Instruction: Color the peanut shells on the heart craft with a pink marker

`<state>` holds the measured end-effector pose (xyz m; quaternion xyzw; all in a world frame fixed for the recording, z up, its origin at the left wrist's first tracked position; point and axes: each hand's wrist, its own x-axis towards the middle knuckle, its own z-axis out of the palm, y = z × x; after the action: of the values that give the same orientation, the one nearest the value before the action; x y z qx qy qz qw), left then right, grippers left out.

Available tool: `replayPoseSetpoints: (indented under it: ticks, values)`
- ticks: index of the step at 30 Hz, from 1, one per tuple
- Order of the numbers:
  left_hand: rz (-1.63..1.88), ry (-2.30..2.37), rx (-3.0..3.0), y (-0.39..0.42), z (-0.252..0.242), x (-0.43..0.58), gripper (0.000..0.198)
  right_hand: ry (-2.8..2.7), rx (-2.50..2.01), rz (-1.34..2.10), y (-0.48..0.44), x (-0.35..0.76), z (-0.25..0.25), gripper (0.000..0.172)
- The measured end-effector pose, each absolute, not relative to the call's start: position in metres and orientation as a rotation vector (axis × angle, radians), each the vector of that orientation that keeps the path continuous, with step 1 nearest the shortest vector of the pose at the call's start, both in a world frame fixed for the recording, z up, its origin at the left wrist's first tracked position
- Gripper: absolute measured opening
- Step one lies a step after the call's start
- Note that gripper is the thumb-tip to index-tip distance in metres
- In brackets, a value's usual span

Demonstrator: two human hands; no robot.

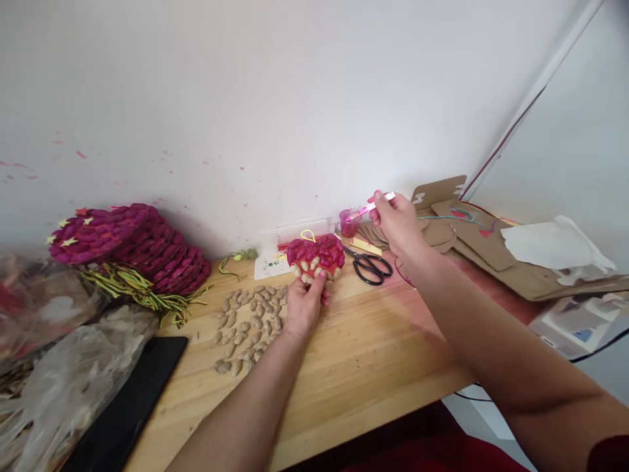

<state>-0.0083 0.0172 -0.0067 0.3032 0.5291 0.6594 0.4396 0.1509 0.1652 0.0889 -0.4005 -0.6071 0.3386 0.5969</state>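
Note:
My left hand grips the lower edge of a heart-shaped peanut craft. The top of the craft is covered in magenta-painted peanuts, while the ones along its lower part are bare tan on a red base. A yellow cord loop stands at its top. Raised to the right, my right hand is closed around a paintbrush with a pale, pink-stained handle. The brush tip points down at the mouth of a small cup of magenta paint; I cannot tell whether it touches the paint.
Loose peanuts are spread left of my hand. Black-handled scissors lie beside the craft. A stack of finished magenta pieces, plastic bags and a black tablet-like slab occupy the left. Cardboard and white paper lie right.

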Motion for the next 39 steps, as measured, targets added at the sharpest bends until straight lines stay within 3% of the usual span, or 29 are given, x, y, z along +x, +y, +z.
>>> replayPoseSetpoints:
  ticks: [5, 14, 23, 39]
  values:
    - [1.59, 1.395, 0.853, 0.013, -0.004, -0.007, 0.062, -1.397, -0.723, 1.011, 0.097, 0.135, 0.08, 0.041]
    - [1.613, 1.269, 0.864, 0.009, -0.003, -0.009, 0.058, -1.585, -0.632, 0.738, 0.076, 0.136, 0.05, 0.023]
    - [1.637, 1.22, 0.839, 0.01, -0.008, -0.009, 0.049, -1.711, -0.57, 0.536, 0.071, 0.137, 0.053, 0.012]
    - [1.616, 1.309, 0.865, 0.008, -0.009, -0.011, 0.042, -1.705, -0.654, 0.663, 0.069, 0.138, 0.059, 0.024]
